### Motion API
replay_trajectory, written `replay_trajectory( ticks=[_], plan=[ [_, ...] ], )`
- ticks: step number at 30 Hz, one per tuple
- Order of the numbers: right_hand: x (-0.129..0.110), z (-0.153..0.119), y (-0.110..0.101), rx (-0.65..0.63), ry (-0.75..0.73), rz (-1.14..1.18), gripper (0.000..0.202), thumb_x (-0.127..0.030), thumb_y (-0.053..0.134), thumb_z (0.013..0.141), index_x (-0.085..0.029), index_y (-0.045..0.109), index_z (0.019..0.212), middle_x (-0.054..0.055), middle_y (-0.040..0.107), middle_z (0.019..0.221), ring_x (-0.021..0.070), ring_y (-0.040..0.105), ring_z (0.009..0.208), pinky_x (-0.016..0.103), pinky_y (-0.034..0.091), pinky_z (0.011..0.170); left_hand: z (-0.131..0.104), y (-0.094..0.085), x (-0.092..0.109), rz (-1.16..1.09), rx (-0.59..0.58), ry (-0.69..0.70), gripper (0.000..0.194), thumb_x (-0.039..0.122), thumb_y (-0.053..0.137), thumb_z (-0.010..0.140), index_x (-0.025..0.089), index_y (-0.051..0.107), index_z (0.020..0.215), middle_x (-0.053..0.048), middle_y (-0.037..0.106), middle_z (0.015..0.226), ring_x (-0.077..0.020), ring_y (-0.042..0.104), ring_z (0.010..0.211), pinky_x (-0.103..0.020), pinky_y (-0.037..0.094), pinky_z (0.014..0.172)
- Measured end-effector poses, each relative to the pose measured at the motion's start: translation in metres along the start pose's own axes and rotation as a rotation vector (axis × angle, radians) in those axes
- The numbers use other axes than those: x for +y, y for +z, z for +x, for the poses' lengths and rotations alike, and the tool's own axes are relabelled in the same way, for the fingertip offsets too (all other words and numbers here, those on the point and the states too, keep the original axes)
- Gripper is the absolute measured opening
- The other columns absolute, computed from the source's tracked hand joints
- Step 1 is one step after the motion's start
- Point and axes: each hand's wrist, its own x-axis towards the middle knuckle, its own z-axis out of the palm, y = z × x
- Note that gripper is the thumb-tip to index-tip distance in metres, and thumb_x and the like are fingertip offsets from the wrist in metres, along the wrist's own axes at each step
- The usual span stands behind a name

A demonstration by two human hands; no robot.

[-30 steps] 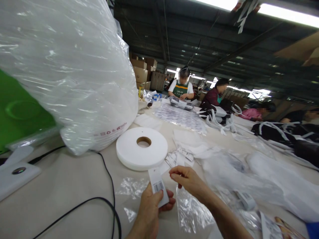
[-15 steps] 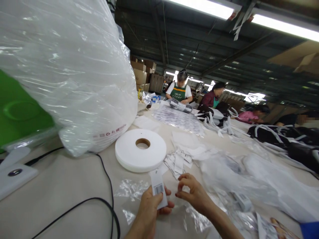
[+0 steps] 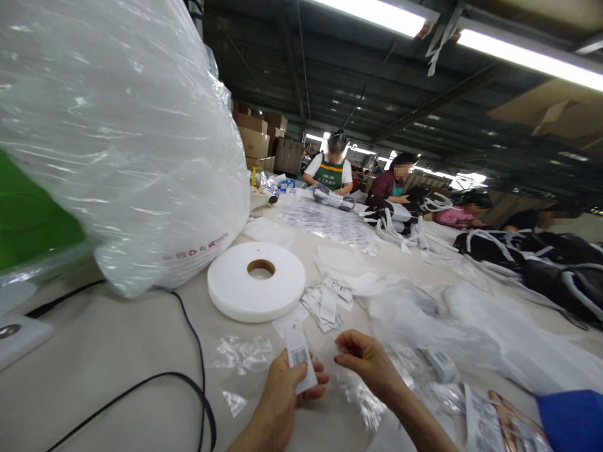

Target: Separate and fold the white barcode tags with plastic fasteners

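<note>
Between thumb and fingers, my left hand (image 3: 286, 383) grips a white hang tag (image 3: 298, 355) with a barcode and a small hole near its top. My right hand (image 3: 365, 359) is just to the right of the tag, its fingertips closed in a pinch. A faint, translucent bit seems to show at those fingertips, too thin to name. Beyond both hands lies a loose pile of similar white tags (image 3: 328, 304). The large roll of white tape (image 3: 277, 292), with a brown cardboard core, rests flat behind my left hand.
A big clear plastic bag (image 3: 174, 157) bulges at the left. A black cable (image 3: 188, 320) curves over the table (image 3: 141, 351). Clear plastic bags (image 3: 414, 326) cover much of the right side. Black goods with white straps (image 3: 499, 251) lie farther right; co-workers (image 3: 334, 169) stand behind.
The view has turned slightly right, so the table things sit farther left. My right fingertips have drawn closer together beside the tag. My left hand keeps its grip.
</note>
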Motion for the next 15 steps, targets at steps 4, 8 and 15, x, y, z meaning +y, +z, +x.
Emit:
replay_trajectory(
  ticks=[4,8,15],
  plan=[
    [0.006,0.0,-0.002,0.024,0.031,0.052,0.006,-0.023,0.062,0.06,-0.019,0.058,0.063,-0.005,0.051,0.056,0.0131,0.047,0.057,0.025,0.037,0.056,0.001,-0.001,0.001,-0.007,0.021,0.015,0.012,0.008,0.046,0.074,0.012,0.053,0.083,-0.006,0.065,0.072,-0.0172,0.066,0.065,-0.024,0.049,0.056],
    [0.009,0.0,-0.004,0.092,0.046,0.015,0.01,-0.027,0.064,0.062,-0.019,0.062,0.057,-0.003,0.054,0.055,0.0149,0.05,0.057,0.026,0.038,0.056,0.006,-0.003,0.001,-0.033,0.063,0.025,0.015,0.005,0.046,0.074,0.012,0.052,0.085,-0.006,0.065,0.072,-0.0176,0.067,0.065,-0.025,0.05,0.056],
    [-0.009,-0.009,-0.005,0.301,0.125,0.004,0.034,-0.049,0.062,0.065,-0.021,0.068,0.082,0.006,0.063,0.088,0.0229,0.053,0.082,0.031,0.039,0.068,0.006,-0.004,0.008,-0.116,0.041,0.078,0.014,0.009,0.05,0.074,0.011,0.053,0.087,-0.01,0.068,0.074,-0.019,0.067,0.067,-0.026,0.05,0.056]
  ],
)
